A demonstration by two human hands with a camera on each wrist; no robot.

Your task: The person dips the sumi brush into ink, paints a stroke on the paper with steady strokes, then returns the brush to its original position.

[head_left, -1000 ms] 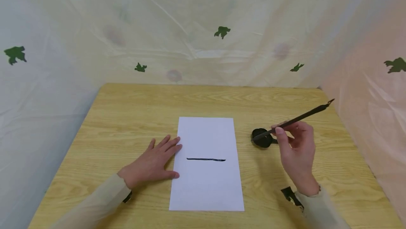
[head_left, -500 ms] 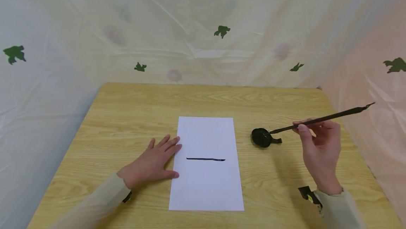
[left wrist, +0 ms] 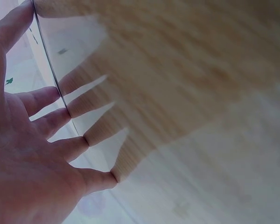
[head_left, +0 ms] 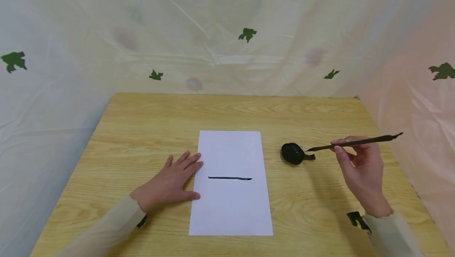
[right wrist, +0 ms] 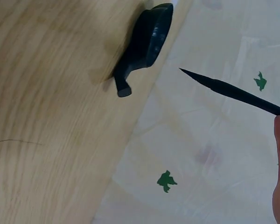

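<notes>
My right hand (head_left: 362, 170) pinches a dark writing brush (head_left: 369, 140) between thumb and fingers, held nearly level above the table. The pointed tip hovers just right of a small black ink dish (head_left: 292, 153) with a short handle; in the right wrist view the brush (right wrist: 238, 93) is apart from the dish (right wrist: 149, 37). A white sheet of paper (head_left: 231, 213) lies in the middle, bearing one black horizontal stroke (head_left: 230, 178). My left hand (head_left: 170, 182) lies flat with fingers spread, its fingertips on the sheet's left edge; the left wrist view shows that hand (left wrist: 42, 144) from the palm side.
The wood-grain table (head_left: 153, 118) carries all of this. A pale curtain (head_left: 199, 19) with green leaf-like patches hangs behind it and along both sides. Dark wrist straps (head_left: 359, 221) show at the sleeves.
My right hand has moved right, taking the brush tip from the ink dish to beside it, and the brush's back end has lowered over the last half second. The left hand stays put.
</notes>
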